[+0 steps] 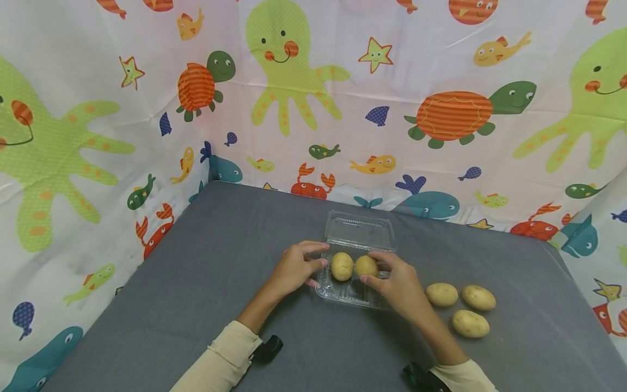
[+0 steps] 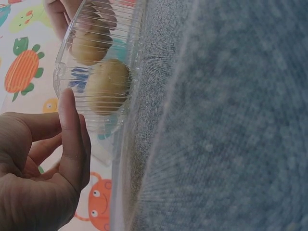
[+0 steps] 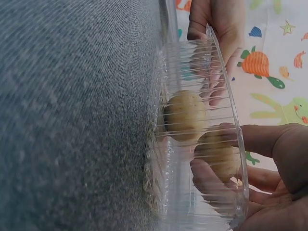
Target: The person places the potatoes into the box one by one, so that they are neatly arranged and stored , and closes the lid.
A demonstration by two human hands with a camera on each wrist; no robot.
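Observation:
A clear plastic container with its lid laid back sits on the grey cloth. One potato lies inside at the left; in the left wrist view that potato shows through the ribbed wall. The right hand grips a second potato between thumb and fingers, within the container beside the first; the right wrist view shows this potato tilted in the fingers. At the container's left edge the left hand rests with fingers extended, touching the rim in the left wrist view.
Three more potatoes lie on the cloth right of the container: one near the right forearm, one farther right and one closer to the front. A curtain with printed sea animals hangs behind the grey table.

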